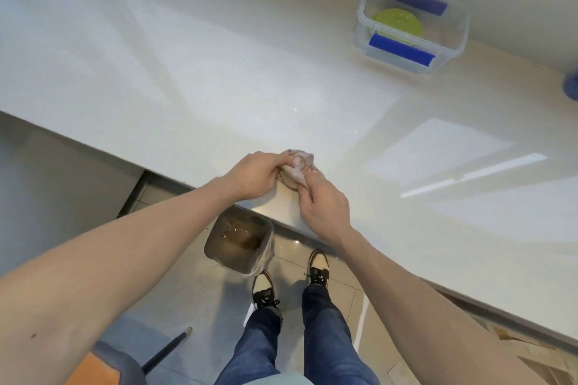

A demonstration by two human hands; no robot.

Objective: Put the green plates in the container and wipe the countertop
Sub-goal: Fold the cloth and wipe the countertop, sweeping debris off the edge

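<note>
A crumpled pale cloth [297,162] sits bunched on the white countertop [219,78] near its front edge. My left hand [258,175] grips the cloth from the left. My right hand [323,200] pinches its lower end from the right. At the back right stands a clear plastic container [456,40] with blue latches. A green plate [397,22] lies inside it.
A bin [239,242] lined with a plastic bag stands on the tiled floor just below the counter edge, by my feet. A blue object [570,84] shows at the right edge of the counter. An orange-seated chair [103,369] is at the lower left.
</note>
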